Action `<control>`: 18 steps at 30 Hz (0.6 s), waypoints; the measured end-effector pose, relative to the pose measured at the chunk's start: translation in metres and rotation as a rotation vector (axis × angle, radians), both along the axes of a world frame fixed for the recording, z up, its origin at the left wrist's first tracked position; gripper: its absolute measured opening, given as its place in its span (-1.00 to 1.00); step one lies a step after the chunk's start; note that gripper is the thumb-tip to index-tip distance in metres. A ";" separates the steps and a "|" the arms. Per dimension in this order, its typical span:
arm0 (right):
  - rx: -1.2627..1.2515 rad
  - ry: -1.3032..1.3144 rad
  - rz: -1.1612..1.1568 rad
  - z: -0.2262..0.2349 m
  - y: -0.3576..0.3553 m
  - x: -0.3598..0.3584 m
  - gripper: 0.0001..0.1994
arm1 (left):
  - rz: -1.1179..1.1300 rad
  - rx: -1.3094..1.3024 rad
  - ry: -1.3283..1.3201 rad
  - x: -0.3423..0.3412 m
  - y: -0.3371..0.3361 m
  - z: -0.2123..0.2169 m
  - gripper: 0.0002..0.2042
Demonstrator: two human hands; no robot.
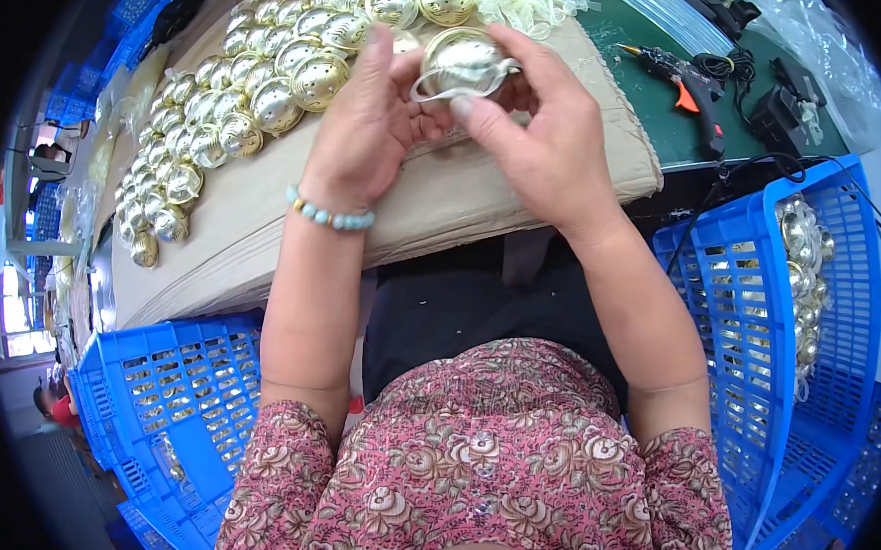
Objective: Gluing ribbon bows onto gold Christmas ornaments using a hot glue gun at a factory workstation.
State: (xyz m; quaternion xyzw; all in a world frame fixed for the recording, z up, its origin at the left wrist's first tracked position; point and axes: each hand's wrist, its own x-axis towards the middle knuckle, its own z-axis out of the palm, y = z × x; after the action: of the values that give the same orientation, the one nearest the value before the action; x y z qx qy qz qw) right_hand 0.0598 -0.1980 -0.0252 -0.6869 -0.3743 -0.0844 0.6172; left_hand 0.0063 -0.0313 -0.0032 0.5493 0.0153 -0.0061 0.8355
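Note:
Over the cardboard, my right hand (552, 136) grips a shiny gold ball ornament (465, 55) between thumb and fingers. A pale ribbon loop (432, 90) hangs across the near side of the ornament. My left hand (363, 132), with a bead bracelet on its wrist, is beside the ornament on the left. Its thumb points up and its fingers are apart, partly curled toward the ornament; whether they touch it I cannot tell. Many similar gold ornaments (275, 104) lie in rows to the left and beyond, some with cut-out patterns.
Layered cardboard (223, 234) covers the table. Pale ribbon loops (534, 3) are heaped at the back. A glue gun (684, 94) with cables lies on the green tabletop (611, 70) at right. Blue crates (774, 283) holding gold ornaments stand on both sides of me.

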 end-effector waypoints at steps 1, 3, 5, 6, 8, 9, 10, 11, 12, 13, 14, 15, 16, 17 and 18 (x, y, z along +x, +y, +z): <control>-0.001 -0.001 -0.004 0.001 0.000 -0.004 -0.41 | -0.004 -0.001 -0.001 0.000 -0.003 -0.003 -0.48; 0.392 0.531 0.129 0.006 0.000 -0.014 -0.48 | 0.077 -0.010 -0.249 -0.008 -0.025 -0.001 -0.50; 0.376 0.531 0.067 0.007 -0.001 -0.020 -0.53 | 0.044 0.061 -0.300 -0.011 -0.039 -0.004 -0.51; 0.281 0.425 -0.008 0.006 -0.001 -0.023 -0.53 | 0.044 -0.050 -0.306 -0.011 -0.046 -0.005 -0.51; 0.049 0.226 -0.133 0.011 -0.008 -0.031 -0.54 | 0.126 -0.171 -0.290 -0.014 -0.062 -0.003 -0.57; 0.049 0.226 -0.129 0.015 -0.015 -0.031 -0.54 | 0.130 -0.171 -0.290 -0.014 -0.059 -0.004 -0.57; -0.134 0.000 -0.161 0.017 -0.023 -0.030 -0.54 | 0.130 -0.206 -0.231 -0.012 -0.053 -0.007 -0.60; -0.313 -0.229 -0.191 0.020 -0.031 -0.030 -0.53 | 0.131 -0.239 -0.173 -0.012 -0.047 -0.010 -0.62; -0.255 -0.055 -0.028 0.034 -0.041 -0.033 -0.55 | 0.067 -0.298 -0.120 -0.011 -0.042 -0.010 -0.62; -0.157 0.177 0.120 0.042 -0.051 -0.031 -0.65 | 0.072 -0.297 -0.122 -0.013 -0.038 -0.008 -0.62; -0.041 0.269 0.178 0.044 -0.061 -0.025 -0.68 | 0.015 -0.291 -0.087 -0.013 -0.038 -0.004 -0.61; 0.077 0.362 0.241 0.044 -0.069 -0.016 -0.69 | -0.037 -0.283 -0.050 -0.015 -0.039 0.000 -0.60; 0.072 0.282 0.182 0.035 -0.073 -0.002 -0.64 | -0.042 -0.327 0.003 -0.016 -0.042 0.004 -0.62; 0.074 0.284 0.177 0.029 -0.070 0.004 -0.64 | -0.047 -0.325 0.006 -0.016 -0.043 0.002 -0.62; 0.089 0.292 0.181 0.026 -0.062 0.008 -0.63 | -0.107 -0.340 0.041 -0.015 -0.041 -0.001 -0.62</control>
State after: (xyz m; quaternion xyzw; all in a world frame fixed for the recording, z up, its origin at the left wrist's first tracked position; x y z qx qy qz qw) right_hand 0.0682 -0.2602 0.0007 -0.6274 -0.3368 0.0554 0.6999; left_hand -0.0091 -0.0728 -0.0041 0.3997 0.0015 -0.0643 0.9144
